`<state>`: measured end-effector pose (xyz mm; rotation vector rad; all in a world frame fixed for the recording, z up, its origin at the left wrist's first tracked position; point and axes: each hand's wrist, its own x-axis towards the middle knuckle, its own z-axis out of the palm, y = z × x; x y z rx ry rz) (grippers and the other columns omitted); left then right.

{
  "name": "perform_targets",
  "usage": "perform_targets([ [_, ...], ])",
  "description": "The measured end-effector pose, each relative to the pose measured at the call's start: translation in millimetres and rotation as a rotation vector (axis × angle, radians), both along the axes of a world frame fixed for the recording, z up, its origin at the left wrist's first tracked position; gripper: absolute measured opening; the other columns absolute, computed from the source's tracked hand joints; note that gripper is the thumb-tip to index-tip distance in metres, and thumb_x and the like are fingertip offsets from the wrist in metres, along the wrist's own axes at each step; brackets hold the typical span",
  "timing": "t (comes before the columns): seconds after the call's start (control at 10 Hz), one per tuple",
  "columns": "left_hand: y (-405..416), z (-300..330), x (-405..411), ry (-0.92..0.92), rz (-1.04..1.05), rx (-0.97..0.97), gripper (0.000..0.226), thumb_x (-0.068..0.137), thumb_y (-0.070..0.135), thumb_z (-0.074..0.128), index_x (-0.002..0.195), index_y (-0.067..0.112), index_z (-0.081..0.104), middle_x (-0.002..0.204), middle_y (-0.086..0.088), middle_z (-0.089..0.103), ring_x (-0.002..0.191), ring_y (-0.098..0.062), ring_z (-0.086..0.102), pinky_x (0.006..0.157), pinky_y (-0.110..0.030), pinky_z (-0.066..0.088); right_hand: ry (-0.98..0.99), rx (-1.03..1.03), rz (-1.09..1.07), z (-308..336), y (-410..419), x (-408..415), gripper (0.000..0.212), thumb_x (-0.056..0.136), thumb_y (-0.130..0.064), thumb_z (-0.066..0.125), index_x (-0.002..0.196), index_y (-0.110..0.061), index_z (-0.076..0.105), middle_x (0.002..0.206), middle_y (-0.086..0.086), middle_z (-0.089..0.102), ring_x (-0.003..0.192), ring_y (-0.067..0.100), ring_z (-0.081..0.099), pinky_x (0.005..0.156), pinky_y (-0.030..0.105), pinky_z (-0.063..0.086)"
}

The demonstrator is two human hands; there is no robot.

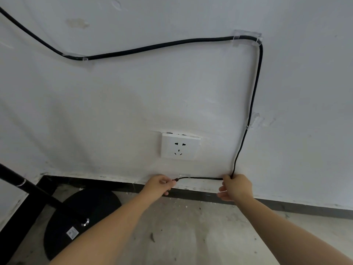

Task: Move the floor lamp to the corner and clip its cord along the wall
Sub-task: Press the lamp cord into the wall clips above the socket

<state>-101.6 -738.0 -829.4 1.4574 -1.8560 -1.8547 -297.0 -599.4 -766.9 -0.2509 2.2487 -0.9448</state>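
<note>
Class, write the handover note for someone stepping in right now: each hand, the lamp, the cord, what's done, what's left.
Left hand: pinching the cord's free end.
Right hand: holding the cord at its bend, low on the wall.
Lamp base: on the floor at left.
Done: cord sits in three clear clips.
Left: fix the bottom run above the baseboard; socket has nothing plugged in.

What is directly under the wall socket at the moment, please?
Below the socket, a stretch of black cord runs along the wall's foot, held between the left hand and right hand. The cord's end is hidden in the left hand.
</note>
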Motion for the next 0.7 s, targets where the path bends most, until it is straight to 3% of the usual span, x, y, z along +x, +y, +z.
perform_targets([
  [0.1,0.4,7.1,11.0,0.091,0.161,0.346,0.026,0.085,0.033,0.064,0.098,0.011,0.059,0.099,-0.014,0.06,0.076,-0.024,0.066,0.063,-0.035,0.057,0.095,0.048,0.04,-0.7,-0.7,2.3,0.028,0.093,-0.013,0.04,0.072,-0.004,0.054,0.076,0.022,0.07,0.055,0.034,0.07,0.062,0.043,0.062],
  [0.2,-3.4,14.1,24.5,0.075,0.195,0.369,0.028,0.088,0.04,0.058,0.101,0.016,0.057,0.101,-0.014,0.063,0.077,-0.026,0.066,0.069,-0.038,0.056,0.139,0.092,0.072,-1.1,-2.0,2.2,0.031,0.093,-0.011,0.037,0.067,-0.002,0.053,0.072,0.024,0.07,0.061,0.038,0.072,0.069,0.05,0.061],
  [0.3,-8.4,22.4,36.7,0.035,0.213,0.299,0.031,0.09,0.041,0.054,0.11,0.018,0.053,0.096,-0.012,0.066,0.077,-0.024,0.065,0.071,-0.035,0.054,0.126,0.1,0.105,-0.9,0.7,-4.0,0.03,0.092,-0.017,0.04,0.072,-0.002,0.055,0.071,0.021,0.071,0.053,0.033,0.072,0.059,0.044,0.063],
  [0.4,-11.2,34.9,41.6,-0.082,0.129,0.131,0.032,0.094,0.037,0.047,0.111,0.011,0.057,0.088,-0.008,0.066,0.073,-0.02,0.063,0.067,-0.03,0.051,0.006,0.102,0.115,5.6,4.8,-11.4,0.029,0.091,-0.029,0.048,0.085,-0.002,0.058,0.075,0.016,0.072,0.048,0.027,0.072,0.044,0.031,0.058],
  [0.5,-9.3,51.1,40.7,-0.132,0.02,-0.265,0.026,0.095,0.028,0.045,0.095,0.011,0.064,0.082,-0.008,0.067,0.072,-0.022,0.064,0.067,-0.028,0.049,-0.143,0.075,0.099,17.9,5.7,-16.2,0.041,0.089,-0.034,0.057,0.109,0.001,0.053,0.084,0.019,0.071,0.052,0.03,0.073,0.043,0.03,0.057],
  [0.6,-1.2,76.9,42.2,0.04,0.057,-0.695,0.026,0.092,0.024,0.047,0.076,0.012,0.063,0.07,-0.012,0.064,0.069,-0.03,0.061,0.066,-0.04,0.05,-0.244,0.123,0.177,33.1,11.2,-17.9,0.054,0.089,-0.032,0.063,0.126,0.003,0.045,0.09,0.022,0.068,0.056,0.031,0.073,0.046,0.034,0.059],
  [0.7,9.1,113.9,32.8,0.189,-0.012,-1.162,0.029,0.09,0.025,0.045,0.08,0.007,0.065,0.073,-0.009,0.065,0.073,-0.025,0.059,0.062,-0.041,0.052,-0.22,0.313,0.414,77.7,20.0,-19.1,0.059,0.091,-0.03,0.061,0.133,0.007,0.042,0.101,0.021,0.068,0.074,0.032,0.074,0.056,0.038,0.062],
])
